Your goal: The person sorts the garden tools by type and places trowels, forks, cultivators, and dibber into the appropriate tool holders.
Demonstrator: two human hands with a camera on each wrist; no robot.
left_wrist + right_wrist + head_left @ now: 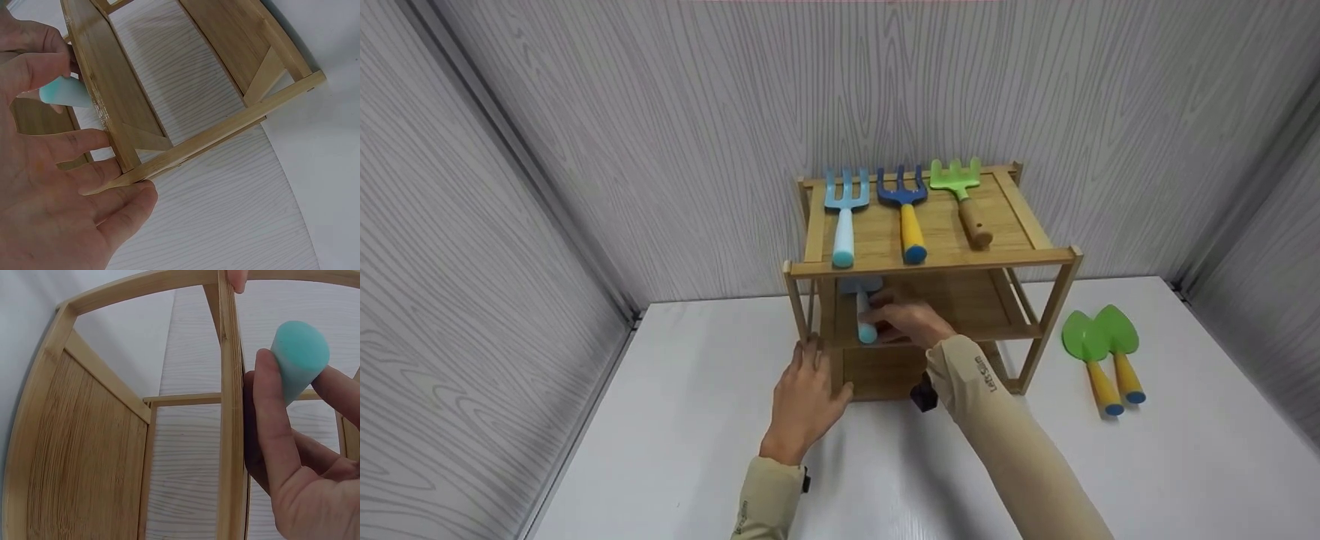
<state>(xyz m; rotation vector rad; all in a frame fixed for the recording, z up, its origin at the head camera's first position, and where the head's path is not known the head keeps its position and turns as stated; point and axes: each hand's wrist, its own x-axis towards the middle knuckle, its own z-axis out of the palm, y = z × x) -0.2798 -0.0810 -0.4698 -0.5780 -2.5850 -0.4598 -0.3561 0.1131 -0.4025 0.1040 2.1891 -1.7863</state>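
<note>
A wooden shelf rack (pixel 934 260) stands in front of me. My right hand (pixel 913 321) reaches onto its middle shelf and pinches the pale blue handle of a small garden tool (pixel 865 319). The tool's light-blue head lies toward the back, partly in shadow under the top shelf. In the right wrist view, the handle's turquoise end (pixel 304 346) sits between thumb and fingers. My left hand (pixel 805 401) has its fingers extended against the rack's left front post; the left wrist view has those fingers (pixel 121 211) at the wooden frame, thumb spread apart.
On the top shelf lie a light-blue hand fork (pixel 845 225), a dark-blue fork with yellow handle (pixel 910 225) and a green fork with wooden handle (pixel 971 217). Two green trowels (pixel 1099 375) with yellow handles lie on the white table (pixel 682 420), right of the rack.
</note>
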